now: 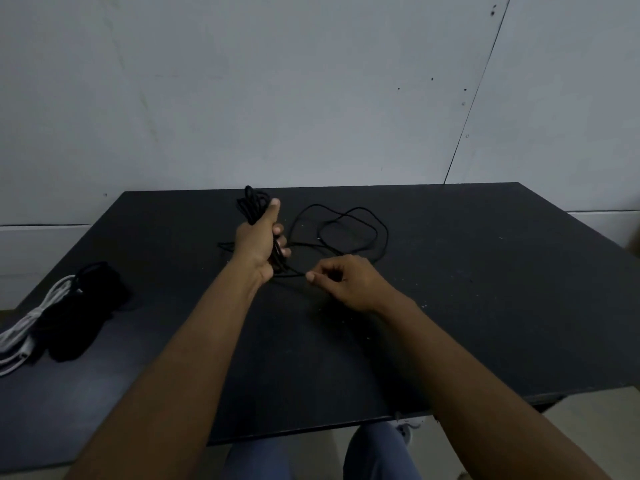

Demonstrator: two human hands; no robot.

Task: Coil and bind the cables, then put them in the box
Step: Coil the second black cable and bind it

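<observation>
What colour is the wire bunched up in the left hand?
Black. The head view shows the coiled wire sticking up above the left hand.

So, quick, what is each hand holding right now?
Left hand: grips the coiled part of the black cable.
Right hand: pinches its loose strand.

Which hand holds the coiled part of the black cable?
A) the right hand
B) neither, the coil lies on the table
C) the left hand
C: the left hand grips the coiled loops of the black cable, while the right hand pinches a loose strand.
</observation>
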